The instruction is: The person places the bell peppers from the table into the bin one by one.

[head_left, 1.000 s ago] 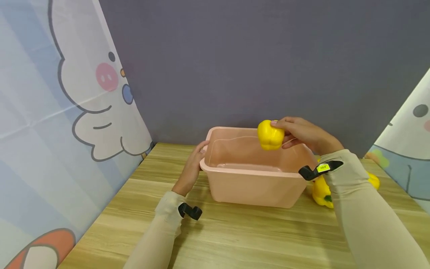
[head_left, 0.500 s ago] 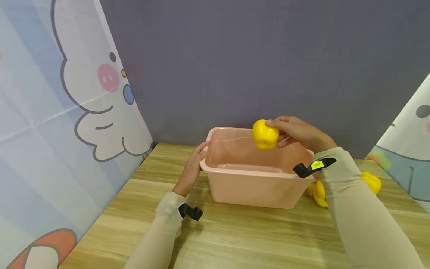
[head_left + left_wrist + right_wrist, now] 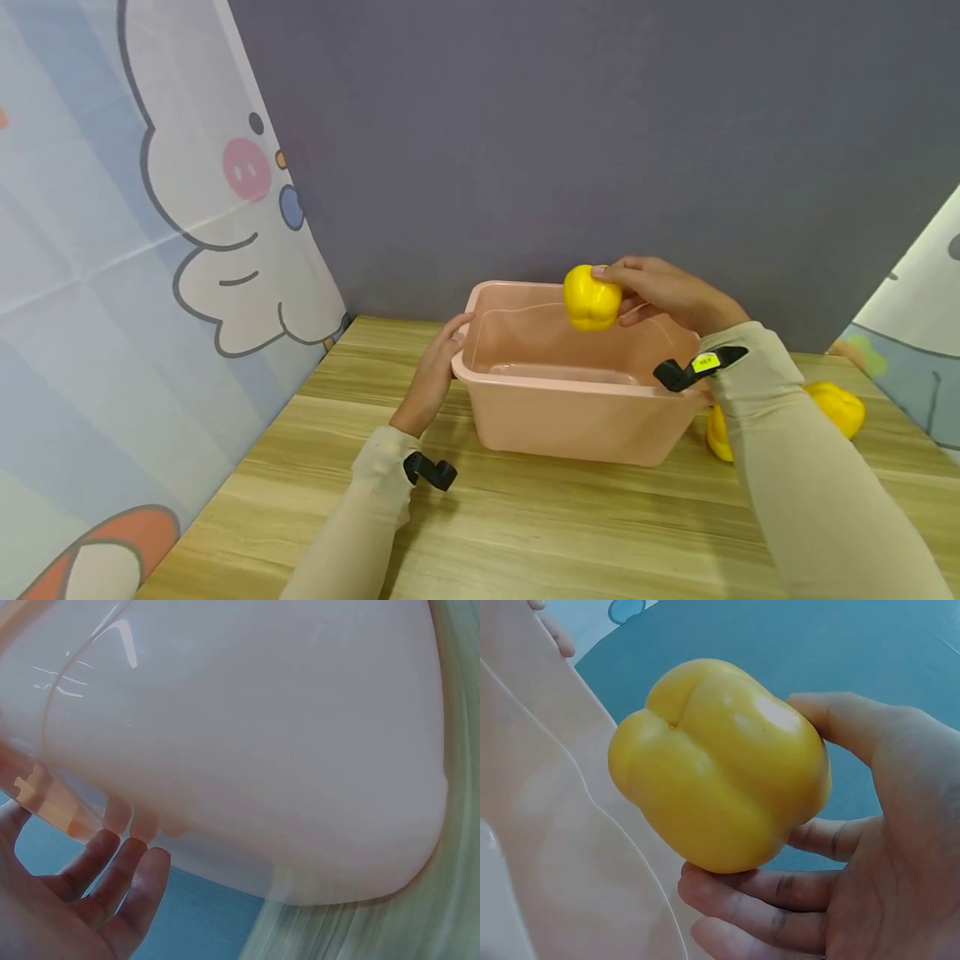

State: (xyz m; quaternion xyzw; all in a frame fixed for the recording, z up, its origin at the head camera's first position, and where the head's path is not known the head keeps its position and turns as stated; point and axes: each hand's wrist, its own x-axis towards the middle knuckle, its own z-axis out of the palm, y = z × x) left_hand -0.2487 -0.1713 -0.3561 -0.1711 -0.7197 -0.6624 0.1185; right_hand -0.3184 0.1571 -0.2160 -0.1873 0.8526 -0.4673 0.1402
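A yellow bell pepper [image 3: 592,297] is held up over the pink plastic tub [image 3: 577,417], toward its back edge. My right hand [image 3: 667,289] grips it between thumb and fingers. In the right wrist view the bell pepper [image 3: 720,769] shows its lobed bottom, with the thumb on top and fingers below. My left hand [image 3: 437,367] holds the tub's left end at the rim. From the left wrist, the left hand's curled fingers [image 3: 142,892] are seen at the tub's outer wall under the rim. The visible part of the tub's floor is bare.
More yellow bell peppers lie on the wood-grain table [image 3: 480,525] right of the tub, including one bell pepper [image 3: 838,408] partly behind the right sleeve. A dark grey panel [image 3: 525,142] stands behind, and a cartoon-print cloth [image 3: 97,333] hangs at the left.
The right hand has carried the bell pepper slightly left over the tub, then stayed nearly still. The left hand keeps its hold on the rim.
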